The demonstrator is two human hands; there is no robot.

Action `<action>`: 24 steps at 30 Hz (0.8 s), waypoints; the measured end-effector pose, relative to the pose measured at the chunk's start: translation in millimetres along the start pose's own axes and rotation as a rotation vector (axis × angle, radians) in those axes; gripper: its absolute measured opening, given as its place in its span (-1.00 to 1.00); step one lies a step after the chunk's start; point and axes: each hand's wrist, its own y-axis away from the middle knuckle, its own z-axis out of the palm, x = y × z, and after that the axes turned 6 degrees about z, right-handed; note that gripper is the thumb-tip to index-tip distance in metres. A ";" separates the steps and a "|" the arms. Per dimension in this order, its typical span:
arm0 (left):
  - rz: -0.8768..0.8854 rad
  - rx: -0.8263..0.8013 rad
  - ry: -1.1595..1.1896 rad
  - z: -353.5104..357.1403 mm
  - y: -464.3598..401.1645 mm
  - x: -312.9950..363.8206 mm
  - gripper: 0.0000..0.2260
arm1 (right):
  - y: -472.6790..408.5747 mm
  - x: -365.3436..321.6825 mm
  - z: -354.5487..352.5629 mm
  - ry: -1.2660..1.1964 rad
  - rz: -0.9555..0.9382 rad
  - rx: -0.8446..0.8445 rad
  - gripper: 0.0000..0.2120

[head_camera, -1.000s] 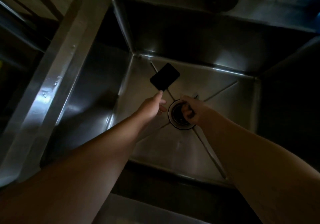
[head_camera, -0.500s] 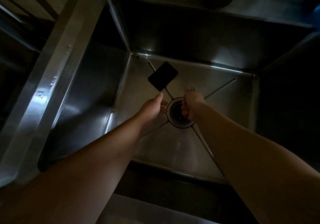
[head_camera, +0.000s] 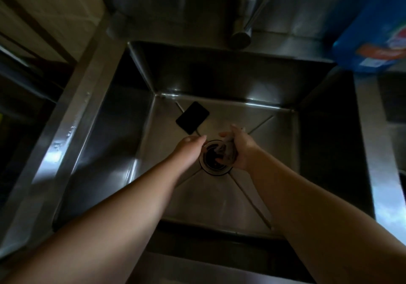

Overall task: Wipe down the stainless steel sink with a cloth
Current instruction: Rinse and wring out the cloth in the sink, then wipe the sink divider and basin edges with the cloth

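Observation:
A deep stainless steel sink (head_camera: 219, 198) fills the view, with a round drain (head_camera: 212, 163) in the middle of its floor. My right hand (head_camera: 242, 149) is over the drain's right side, closed on a bunched dark grey cloth (head_camera: 227, 151) that hangs over the drain opening. My left hand (head_camera: 190, 149) reaches in from the left, fingers extended and together, its fingertips at the drain's left rim and close to the cloth. Whether it touches the cloth is unclear in the dim light.
A flat black rectangular object (head_camera: 192, 117) lies on the sink floor behind my left hand. The faucet spout (head_camera: 242, 31) overhangs the back wall. A blue package (head_camera: 373, 31) stands on the counter at the back right. The steel rim (head_camera: 66, 134) runs along the left.
The view has shifted down and back, showing the faucet and blue package. My right hand has turned palm-inward and lifted slightly, so the cloth in it now shows.

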 end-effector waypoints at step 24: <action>0.257 -0.233 0.102 159.1 142.6 143.9 -0.83 | 173.9 -2.9 -197.5 -0.273 -0.241 -0.109 -0.83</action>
